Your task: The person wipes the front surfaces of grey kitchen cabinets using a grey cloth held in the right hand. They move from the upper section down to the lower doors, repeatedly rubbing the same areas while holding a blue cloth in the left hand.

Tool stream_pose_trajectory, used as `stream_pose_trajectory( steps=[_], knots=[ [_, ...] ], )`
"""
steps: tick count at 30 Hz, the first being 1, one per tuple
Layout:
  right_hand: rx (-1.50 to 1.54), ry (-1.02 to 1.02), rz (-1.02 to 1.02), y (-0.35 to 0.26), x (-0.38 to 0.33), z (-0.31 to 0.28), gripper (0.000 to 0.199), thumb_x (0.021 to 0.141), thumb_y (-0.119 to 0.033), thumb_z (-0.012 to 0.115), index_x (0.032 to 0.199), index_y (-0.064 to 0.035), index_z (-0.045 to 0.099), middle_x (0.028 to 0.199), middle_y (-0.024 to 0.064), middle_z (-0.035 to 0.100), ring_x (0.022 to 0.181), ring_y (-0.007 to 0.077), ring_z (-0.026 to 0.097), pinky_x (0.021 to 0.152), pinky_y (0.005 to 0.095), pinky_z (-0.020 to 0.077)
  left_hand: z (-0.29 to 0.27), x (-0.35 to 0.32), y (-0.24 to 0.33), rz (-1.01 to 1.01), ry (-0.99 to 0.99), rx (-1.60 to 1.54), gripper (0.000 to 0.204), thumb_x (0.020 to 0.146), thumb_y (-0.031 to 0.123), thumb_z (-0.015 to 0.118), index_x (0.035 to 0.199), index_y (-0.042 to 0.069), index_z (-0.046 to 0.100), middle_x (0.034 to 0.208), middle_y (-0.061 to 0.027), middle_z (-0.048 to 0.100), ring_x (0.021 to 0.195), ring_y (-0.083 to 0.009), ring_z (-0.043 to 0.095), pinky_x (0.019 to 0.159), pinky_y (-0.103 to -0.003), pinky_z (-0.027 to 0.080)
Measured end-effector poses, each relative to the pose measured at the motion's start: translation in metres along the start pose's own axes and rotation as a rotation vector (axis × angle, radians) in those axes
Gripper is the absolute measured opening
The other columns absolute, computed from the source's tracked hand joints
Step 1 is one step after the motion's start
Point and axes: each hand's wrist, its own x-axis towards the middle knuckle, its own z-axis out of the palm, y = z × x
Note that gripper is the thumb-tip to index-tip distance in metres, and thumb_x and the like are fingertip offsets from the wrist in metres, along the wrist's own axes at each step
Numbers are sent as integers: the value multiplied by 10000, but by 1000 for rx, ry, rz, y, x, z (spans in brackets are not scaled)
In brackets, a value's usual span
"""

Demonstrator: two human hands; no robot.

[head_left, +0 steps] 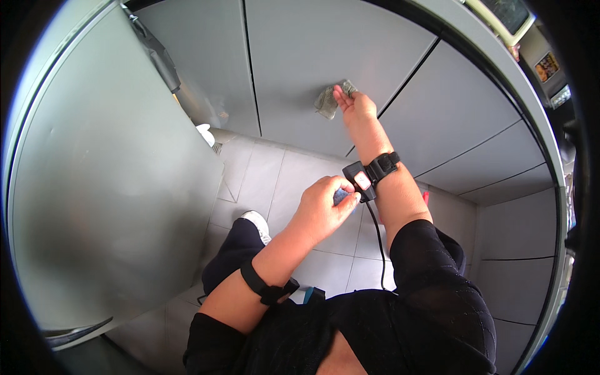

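Note:
With my right hand (358, 109) stretched far forward, I press a crumpled grey-green cloth (326, 104) against the grey cabinet door (312, 50). Its fingers lie over the cloth's right part. Nearer to me, my left hand (322, 207) is bent closed around a small blue piece (340, 196), which looks like cloth or sponge; most of it is hidden by the fingers. The left fingertips come close to the black box-shaped device (359, 180) strapped on my right wrist. I cannot tell whether they touch it.
A large grey-green appliance or cabinet door (112, 175) stands close on the left. More grey cabinet panels (462, 106) curve round to the right under a pale counter edge (550, 137). A black cable (380, 240) hangs from the wrist device. My white shoe (256, 225) stands on the tiled floor (290, 181).

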Motion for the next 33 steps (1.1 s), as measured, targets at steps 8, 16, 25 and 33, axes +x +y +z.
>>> stream_pose_trajectory(
  steps=[8,16,25,33],
  knots=[
    [-226,-271,-493,-48,-12,16,216,915,21,456,1065,168,403,994,239,573,854,359,684,706,408,611,24,-6,-46,29,39,87,218,813,231,693,882,31,641,870,-137,657,743,-259,637,680,-343,510],
    [-1398,-244,-1585,-77,-20,32,221,900,-169,605,1114,-114,591,987,79,637,880,236,661,755,351,534,36,-24,-42,13,-236,103,223,826,247,659,858,29,627,854,-159,624,781,-321,606,703,-399,488],
    [-1688,-589,-1859,-15,15,8,259,866,-104,600,1122,-133,632,997,69,615,926,276,617,806,367,525,49,-21,-12,-34,-327,135,239,828,234,652,918,16,615,900,-182,612,837,-354,598,740,-417,482],
    [-1997,-938,-1562,101,70,-78,247,843,-71,547,1078,-105,610,1004,64,570,994,237,586,860,353,511,30,-22,-26,-56,-235,13,213,817,191,662,908,11,593,909,-179,616,819,-343,606,724,-403,485]
  ],
)
